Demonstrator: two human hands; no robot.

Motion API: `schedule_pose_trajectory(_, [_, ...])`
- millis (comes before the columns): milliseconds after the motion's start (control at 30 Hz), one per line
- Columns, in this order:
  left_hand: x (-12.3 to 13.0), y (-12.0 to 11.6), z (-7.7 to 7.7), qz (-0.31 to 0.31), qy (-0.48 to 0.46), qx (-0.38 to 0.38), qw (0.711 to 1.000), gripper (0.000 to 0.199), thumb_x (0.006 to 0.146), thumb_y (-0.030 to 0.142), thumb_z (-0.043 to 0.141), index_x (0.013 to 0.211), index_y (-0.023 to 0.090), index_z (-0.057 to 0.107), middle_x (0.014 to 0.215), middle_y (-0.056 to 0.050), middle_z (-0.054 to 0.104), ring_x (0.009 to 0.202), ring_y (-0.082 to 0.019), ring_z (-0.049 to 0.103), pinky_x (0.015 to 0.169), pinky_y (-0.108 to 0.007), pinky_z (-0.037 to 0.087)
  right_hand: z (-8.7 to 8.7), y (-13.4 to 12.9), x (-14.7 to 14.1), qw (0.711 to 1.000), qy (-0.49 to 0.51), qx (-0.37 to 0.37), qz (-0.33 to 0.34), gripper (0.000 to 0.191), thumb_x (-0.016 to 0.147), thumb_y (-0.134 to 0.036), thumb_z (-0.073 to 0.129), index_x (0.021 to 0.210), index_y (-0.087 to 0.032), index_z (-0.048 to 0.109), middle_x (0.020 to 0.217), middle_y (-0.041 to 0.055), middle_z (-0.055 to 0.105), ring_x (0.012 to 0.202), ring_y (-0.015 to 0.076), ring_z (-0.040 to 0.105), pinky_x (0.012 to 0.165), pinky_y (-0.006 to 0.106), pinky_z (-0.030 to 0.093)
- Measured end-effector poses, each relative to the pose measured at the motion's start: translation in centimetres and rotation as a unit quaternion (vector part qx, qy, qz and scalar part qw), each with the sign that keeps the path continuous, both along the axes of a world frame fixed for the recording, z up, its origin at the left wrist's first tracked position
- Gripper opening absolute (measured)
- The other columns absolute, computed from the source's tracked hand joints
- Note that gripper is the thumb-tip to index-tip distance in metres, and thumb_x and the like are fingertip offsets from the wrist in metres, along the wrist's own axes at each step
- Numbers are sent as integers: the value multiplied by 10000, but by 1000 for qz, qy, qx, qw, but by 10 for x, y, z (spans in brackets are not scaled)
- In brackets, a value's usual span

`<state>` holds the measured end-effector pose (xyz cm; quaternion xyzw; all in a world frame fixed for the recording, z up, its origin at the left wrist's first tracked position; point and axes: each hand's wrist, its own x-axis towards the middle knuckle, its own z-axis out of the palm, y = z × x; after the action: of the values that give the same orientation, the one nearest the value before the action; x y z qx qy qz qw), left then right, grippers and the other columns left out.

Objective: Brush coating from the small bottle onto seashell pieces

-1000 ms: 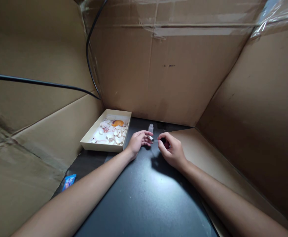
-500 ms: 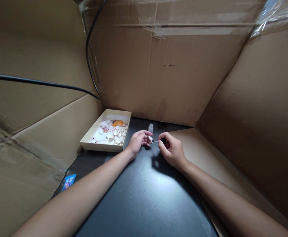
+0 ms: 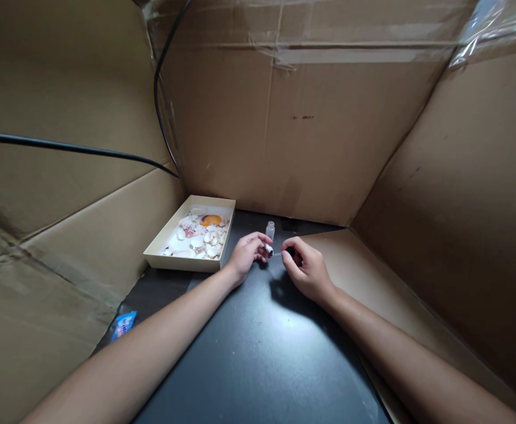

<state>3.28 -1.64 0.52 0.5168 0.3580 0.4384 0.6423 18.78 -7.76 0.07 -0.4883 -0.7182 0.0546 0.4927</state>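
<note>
My left hand (image 3: 248,254) holds a small white shell (image 3: 269,251) with dark marks between its fingertips. Facing it, my right hand (image 3: 306,265) is closed in a pinch on a thin pale stick (image 3: 277,254), whose tip points toward the shell. Most of the stick is hidden by the fingers, so its kind is unclear, and I cannot tell whether the tip touches the shell. Just behind my left fingertips, a small clear glass vial (image 3: 270,230) stands upright and uncapped on the dark table (image 3: 249,353).
To the left sits a cream tray (image 3: 182,264) holding several pale shells (image 3: 198,241) and an orange piece (image 3: 211,220). A blue packet (image 3: 124,325) lies near my left forearm. Cardboard walls (image 3: 311,147) enclose the table, and a black cable (image 3: 76,148) crosses the left side.
The shell has turned slightly in my left fingers and shows more of its white side. My right hand has shifted a little to the left with the stick.
</note>
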Motion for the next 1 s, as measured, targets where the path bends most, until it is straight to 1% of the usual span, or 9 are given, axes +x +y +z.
schedule_pose_trajectory(100, [0, 0, 0, -2, 3, 3, 1000, 149, 672, 151, 482, 776, 130, 587, 612, -17, 609, 541, -96, 548, 526, -198, 425, -1, 0, 0, 1000, -1, 1, -7, 64, 841, -226, 526, 810, -188, 567, 601, -44, 478, 506, 88, 404, 523, 216, 332])
schedule_pose_trajectory(167, [0, 0, -1, 2, 5, 3, 1000, 139, 664, 148, 484, 766, 135, 578, 599, -7, 595, 534, -92, 540, 522, -194, 419, -1, 0, 0, 1000, 11, 11, -5, 79, 853, -238, 516, 842, -187, 576, 610, -41, 478, 510, 92, 404, 525, 216, 339])
schedule_pose_trajectory(233, [0, 0, -1, 5, 5, 3, 1000, 130, 656, 143, 485, 756, 140, 569, 592, 2, 584, 528, -87, 532, 517, -188, 411, -1, 1, 0, 1000, 9, 6, -1, 83, 853, -245, 520, 859, -189, 581, 613, -41, 480, 511, 93, 406, 526, 217, 341])
schedule_pose_trajectory(367, [0, -1, 0, 4, 3, 5, 1000, 116, 648, 132, 486, 745, 148, 549, 590, 7, 582, 521, -82, 522, 506, -180, 394, 0, 1, 0, 1000, 2, -4, -13, 65, 841, -243, 534, 825, -192, 573, 593, -45, 463, 507, 93, 402, 524, 219, 335])
schedule_pose_trajectory(467, [0, -1, -1, 3, 1, 8, 1000, 109, 651, 128, 494, 744, 150, 547, 581, 16, 565, 518, -80, 517, 506, -177, 387, 0, 1, 0, 1000, 13, 7, -4, 93, 860, -256, 517, 876, -191, 581, 599, -44, 460, 505, 96, 406, 524, 221, 346])
schedule_pose_trajectory(600, [0, -1, -1, 1, 3, 12, 1000, 108, 654, 123, 492, 744, 148, 547, 594, 11, 574, 523, -79, 517, 504, -175, 380, -1, 1, 0, 1000, -3, -4, -5, 63, 844, -238, 529, 833, -193, 571, 616, -40, 487, 510, 92, 408, 528, 222, 341])
schedule_pose_trajectory(767, [0, -2, 0, 1, 6, 19, 1000, 108, 657, 124, 492, 746, 149, 549, 587, 22, 556, 518, -75, 509, 499, -175, 380, 0, 0, -1, 1000, 3, 7, 4, 78, 853, -235, 522, 874, -189, 582, 612, -44, 475, 507, 91, 406, 527, 218, 345])
schedule_pose_trajectory(900, [0, -2, 0, 1, 13, 24, 1000, 116, 656, 124, 492, 755, 148, 548, 605, 15, 572, 529, -75, 513, 499, -171, 375, 1, 0, -2, 1000, 0, 3, -3, 48, 832, -222, 532, 823, -191, 568, 607, -44, 482, 502, 89, 402, 521, 217, 339])
schedule_pose_trajectory(1000, [0, -2, 1, 1, 14, 24, 1000, 120, 658, 125, 488, 759, 150, 547, 592, 21, 555, 528, -76, 509, 500, -173, 374, 0, 0, -2, 1000, 12, 11, 1, 79, 850, -239, 521, 863, -188, 581, 595, -46, 464, 499, 93, 403, 519, 218, 344])
